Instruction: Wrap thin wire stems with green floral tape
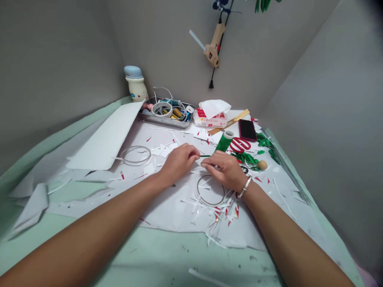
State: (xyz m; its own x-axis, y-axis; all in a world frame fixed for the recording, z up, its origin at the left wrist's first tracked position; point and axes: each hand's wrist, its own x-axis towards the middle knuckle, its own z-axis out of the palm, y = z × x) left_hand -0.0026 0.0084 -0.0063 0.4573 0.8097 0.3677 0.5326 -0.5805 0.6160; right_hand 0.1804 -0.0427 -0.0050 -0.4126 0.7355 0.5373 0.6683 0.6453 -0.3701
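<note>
Between my two hands runs a thin dark green strand (205,156), level above the paper-covered table. My left hand (181,158) pinches its left end between thumb and fingers. My right hand (225,167), with a bracelet at the wrist, has its fingers closed at the right end; the fingertips hide what lies in them. Just behind the right hand stands a tilted spool of green thread (224,142). Below the hands a wire ring (210,204) lies among white and red paper scraps (227,213). Several green leaf-like pieces (247,158) are beside the right hand.
Red-handled scissors (240,145), a phone (247,130) and a round wooden ball (262,165) lie to the right. A tissue pack (209,118) and a metal tray (167,121) stand at the back. A wire coil (136,162) is left. A glue gun (212,54) hangs on the wall.
</note>
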